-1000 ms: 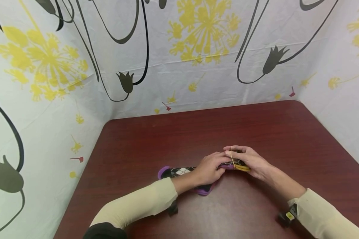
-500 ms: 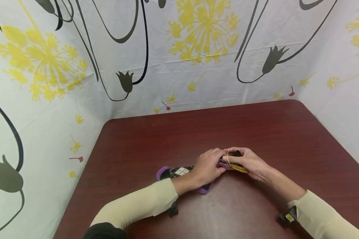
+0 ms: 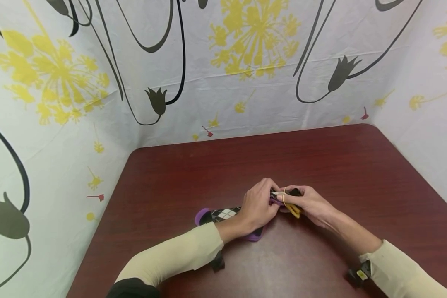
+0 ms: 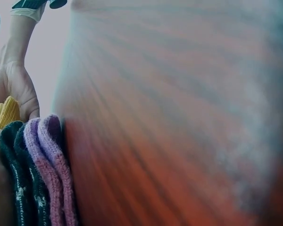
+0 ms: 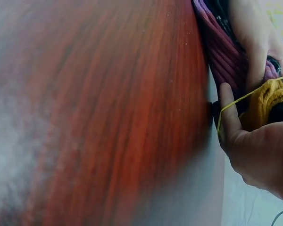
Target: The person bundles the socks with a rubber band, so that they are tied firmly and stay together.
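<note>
A pair of argyle socks (image 3: 225,214), black and white with purple parts, lies on the table, its gathered end raised between the hands. My left hand (image 3: 260,207) grips the socks near that end, fingers bent over them. My right hand (image 3: 314,205) holds a thin yellow rubber band (image 5: 243,98), stretched across its thumb and fingers around the sock end. Mustard-yellow ribbed knit (image 3: 293,210) sticks out below the right thumb. In the left wrist view, stacked dark and purple knit layers (image 4: 49,155) show beside the left hand. The right fingertips behind the socks are partly hidden.
The dark red wooden table (image 3: 208,169) spreads around the hands. Its far edge meets a white curtain (image 3: 193,54) with yellow and grey flowers, which also hangs at both sides. A small dark camera (image 3: 357,273) is strapped to the right wrist.
My left hand has lifted at the knuckles and closed further round the sock end. The yellow knit has swung downward, and the rubber band has shifted slightly left with the right hand.
</note>
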`<state>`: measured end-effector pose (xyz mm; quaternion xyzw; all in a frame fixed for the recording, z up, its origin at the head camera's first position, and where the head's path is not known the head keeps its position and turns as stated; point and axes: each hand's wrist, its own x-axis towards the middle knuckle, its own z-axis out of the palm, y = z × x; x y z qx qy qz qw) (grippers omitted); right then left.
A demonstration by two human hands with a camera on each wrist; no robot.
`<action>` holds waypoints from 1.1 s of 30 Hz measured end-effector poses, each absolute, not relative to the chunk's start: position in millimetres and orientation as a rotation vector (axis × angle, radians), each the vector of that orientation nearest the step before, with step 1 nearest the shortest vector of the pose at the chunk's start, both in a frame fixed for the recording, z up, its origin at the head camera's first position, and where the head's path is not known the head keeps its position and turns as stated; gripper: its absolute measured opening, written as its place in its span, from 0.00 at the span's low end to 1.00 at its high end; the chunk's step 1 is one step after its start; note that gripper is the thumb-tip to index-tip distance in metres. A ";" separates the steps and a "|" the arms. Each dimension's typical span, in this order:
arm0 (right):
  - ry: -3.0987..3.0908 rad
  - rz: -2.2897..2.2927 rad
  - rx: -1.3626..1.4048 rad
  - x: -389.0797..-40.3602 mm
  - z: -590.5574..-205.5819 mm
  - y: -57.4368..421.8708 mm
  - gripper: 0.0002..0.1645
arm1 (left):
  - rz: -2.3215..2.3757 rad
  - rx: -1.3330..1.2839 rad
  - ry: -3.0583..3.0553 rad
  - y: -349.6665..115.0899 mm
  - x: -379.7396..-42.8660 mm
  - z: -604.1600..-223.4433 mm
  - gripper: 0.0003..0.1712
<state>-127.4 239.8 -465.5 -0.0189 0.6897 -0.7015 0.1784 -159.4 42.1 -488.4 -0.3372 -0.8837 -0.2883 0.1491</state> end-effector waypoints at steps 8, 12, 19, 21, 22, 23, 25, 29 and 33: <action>1.828 -1.984 -0.035 -127.5 -465.1 240.5 0.21 | -0.867 -0.929 -2.573 43.5 -158.7 -486.6 0.21; 1.799 -1.964 -0.040 -127.9 -465.2 241.7 0.17 | -0.834 -0.950 -2.579 44.2 -158.3 -485.9 0.20; 1.783 -1.937 -0.095 -131.0 -462.6 243.7 0.18 | -0.703 -1.092 -2.562 39.4 -161.1 -481.6 0.25; 1.776 -1.931 -0.098 -131.3 -462.1 243.3 0.18 | -0.665 -1.088 -2.557 39.8 -162.6 -481.2 0.25; 1.770 -1.931 -0.096 -131.2 -462.4 242.8 0.17 | -0.648 -1.075 -2.556 40.5 -163.1 -481.4 0.24; 1.763 -1.933 -0.092 -130.9 -462.6 242.2 0.17 | -0.633 -1.056 -2.559 41.0 -163.2 -481.2 0.24; 1.748 -1.942 -0.081 -130.1 -463.9 240.5 0.15 | -0.616 -1.010 -2.568 42.7 -163.3 -481.4 0.22; 1.725 -2.002 -0.030 -127.8 -466.7 237.0 0.13 | -0.611 -0.923 -2.596 46.1 -163.1 -481.4 0.20; 1.735 -2.047 0.008 -127.1 -468.7 237.0 0.10 | -0.638 -0.965 -2.618 45.3 -163.9 -480.8 0.21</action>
